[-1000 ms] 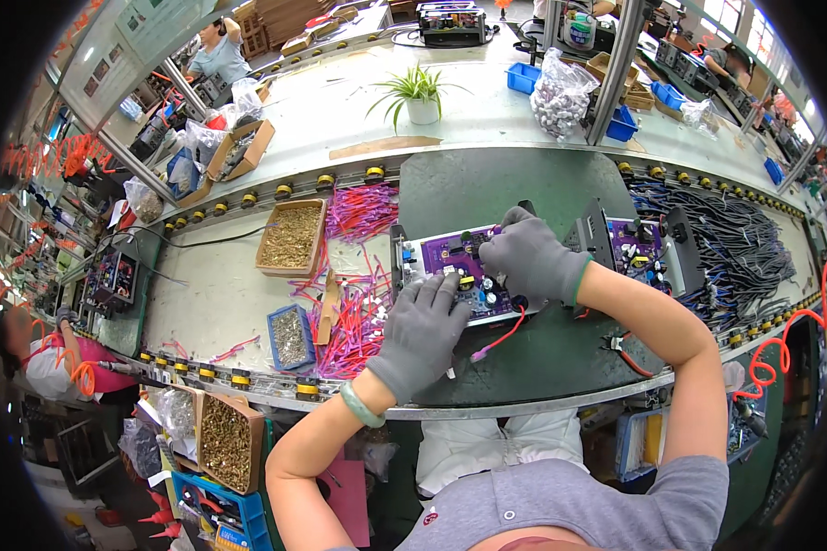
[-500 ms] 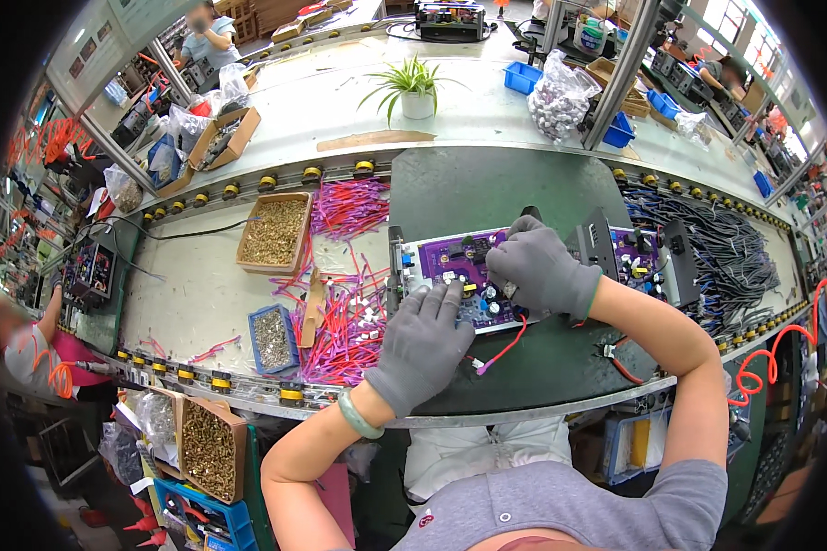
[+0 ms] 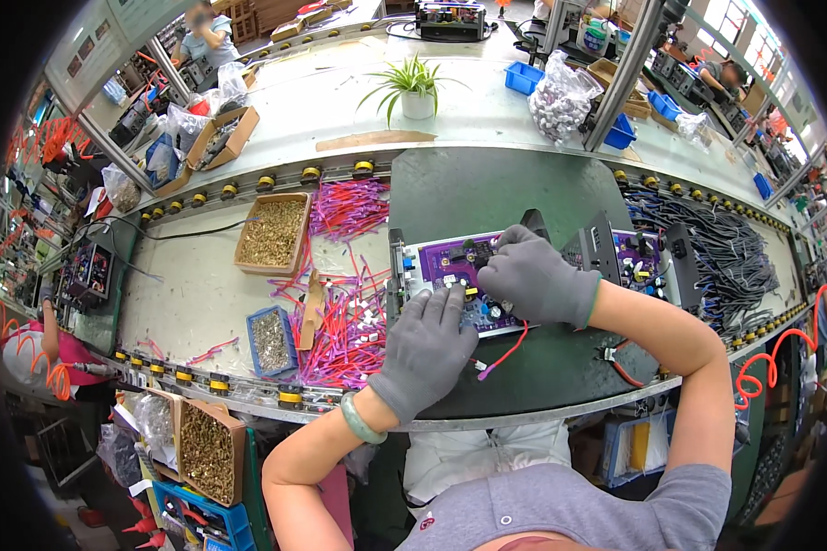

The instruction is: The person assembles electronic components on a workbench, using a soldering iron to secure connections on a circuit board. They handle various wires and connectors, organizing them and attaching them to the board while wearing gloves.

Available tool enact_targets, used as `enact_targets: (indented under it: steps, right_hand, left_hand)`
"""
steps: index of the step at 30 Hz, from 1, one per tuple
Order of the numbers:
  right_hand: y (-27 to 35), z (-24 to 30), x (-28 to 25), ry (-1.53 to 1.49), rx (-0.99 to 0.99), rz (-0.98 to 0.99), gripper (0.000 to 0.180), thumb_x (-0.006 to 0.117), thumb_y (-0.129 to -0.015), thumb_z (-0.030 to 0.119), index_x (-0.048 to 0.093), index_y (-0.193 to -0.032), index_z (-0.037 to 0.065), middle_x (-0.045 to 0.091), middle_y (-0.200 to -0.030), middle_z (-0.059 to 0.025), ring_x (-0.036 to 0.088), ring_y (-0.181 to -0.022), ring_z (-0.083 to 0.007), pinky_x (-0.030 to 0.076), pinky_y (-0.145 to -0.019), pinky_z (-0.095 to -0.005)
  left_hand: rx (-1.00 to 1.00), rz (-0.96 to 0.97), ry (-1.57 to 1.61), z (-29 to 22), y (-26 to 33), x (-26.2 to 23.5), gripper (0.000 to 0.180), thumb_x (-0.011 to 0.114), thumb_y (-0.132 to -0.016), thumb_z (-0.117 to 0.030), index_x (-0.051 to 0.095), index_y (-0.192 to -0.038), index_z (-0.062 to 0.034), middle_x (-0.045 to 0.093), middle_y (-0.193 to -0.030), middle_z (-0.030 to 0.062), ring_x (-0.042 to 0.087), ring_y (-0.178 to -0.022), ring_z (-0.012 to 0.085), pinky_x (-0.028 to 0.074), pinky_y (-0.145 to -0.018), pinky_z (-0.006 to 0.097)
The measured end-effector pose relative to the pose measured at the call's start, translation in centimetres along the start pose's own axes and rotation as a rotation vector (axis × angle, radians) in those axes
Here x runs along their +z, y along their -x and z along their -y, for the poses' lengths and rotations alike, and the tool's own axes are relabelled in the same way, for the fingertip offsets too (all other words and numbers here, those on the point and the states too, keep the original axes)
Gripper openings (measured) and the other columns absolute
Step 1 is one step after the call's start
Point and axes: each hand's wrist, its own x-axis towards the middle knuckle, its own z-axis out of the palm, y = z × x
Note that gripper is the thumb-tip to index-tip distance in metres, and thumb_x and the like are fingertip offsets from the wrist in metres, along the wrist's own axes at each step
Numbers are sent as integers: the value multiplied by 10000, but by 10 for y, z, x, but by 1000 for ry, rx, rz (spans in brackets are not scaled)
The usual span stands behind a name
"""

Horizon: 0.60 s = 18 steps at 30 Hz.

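Observation:
A purple circuit board [image 3: 439, 264] lies in a light metal tray on the dark green work mat [image 3: 515, 188]. Flat across its near left part rests my left hand [image 3: 421, 356], gloved in grey, fingers stretched out. My right hand [image 3: 540, 283], also gloved, is closed over the board's right side. Whatever its curled fingers grip is hidden beneath them. From the near edge of the board a red wire [image 3: 505, 354] with a small connector hangs onto the mat. Just right of my right hand stands a second unit with a purple board [image 3: 632, 255] between dark panels.
Pliers [image 3: 623, 365] lie near the mat's front edge. Left are bundled red and purple wires [image 3: 345, 321], a box of brass parts [image 3: 273, 231] and a blue tray of small metal pieces [image 3: 271, 340]. Black cables [image 3: 730, 257] pile up at right. A co-worker [image 3: 37, 354] sits far left.
My right hand has shifted slightly left over the board, still closed. My left hand stays almost in place. At the far left, the co-worker's arm and body have moved a little.

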Motion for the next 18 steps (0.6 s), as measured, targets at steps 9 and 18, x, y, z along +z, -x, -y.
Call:
enact_targets:
  steps: [9,18]
  right_hand:
    - [4,-1,-5,-84,187,-6,153,692,-623,85,638,-748,155,649,-697,-16,656,-724,-239,471,-863,-378]
    - [-5,-3,-2,-36,46,172,142,681,-633,103,609,-755,106,631,-683,-67,654,-725,-275,478,-867,-422]
  left_hand:
    - [12,-3,11,3,1,-2,114,623,-749,-151,644,-797,-50,631,-1205,243,639,-1062,328,481,-939,448]
    - [-2,1,-15,-4,1,3,126,622,-758,-162,664,-818,-59,628,-1218,248,639,-1061,327,473,-940,456]
